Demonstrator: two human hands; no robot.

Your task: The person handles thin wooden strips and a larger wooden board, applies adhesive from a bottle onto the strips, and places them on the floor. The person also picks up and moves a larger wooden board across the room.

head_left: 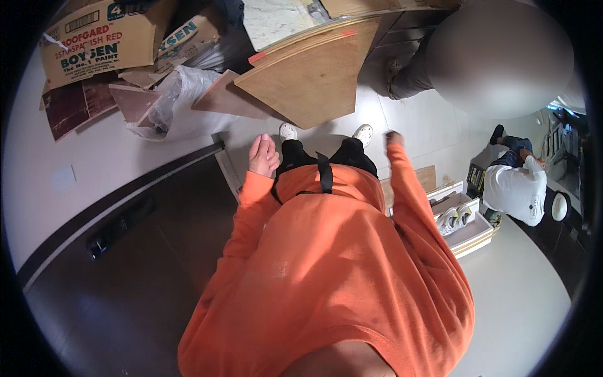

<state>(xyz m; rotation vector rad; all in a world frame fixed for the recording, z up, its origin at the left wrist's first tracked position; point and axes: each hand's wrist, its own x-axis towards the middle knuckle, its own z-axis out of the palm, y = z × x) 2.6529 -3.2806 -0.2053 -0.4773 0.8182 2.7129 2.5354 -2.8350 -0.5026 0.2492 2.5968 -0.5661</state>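
Observation:
My left hand (264, 156) is raised in front of my waist on the left, its fingers loosely bent and a little apart, with nothing seen in it. On the right, at about the same height, my right hand (394, 137) hangs away from my body; it is small, dark and blurred, so its fingers cannot be made out. Neither hand touches anything that I can see. Nearest ahead of both is a large cut plywood sheet (308, 85), leaning over the floor in front of my white shoes (363, 133).
At the far left lie a cardboard box (107, 41), clear plastic wrapping (179, 94) and reddish board pieces (66, 110). A dark door (144, 251) is at my left. To the right sit pale trays (474, 235) with sneakers (453, 220). One person (515, 188) crouches; another (414, 69) stands nearby.

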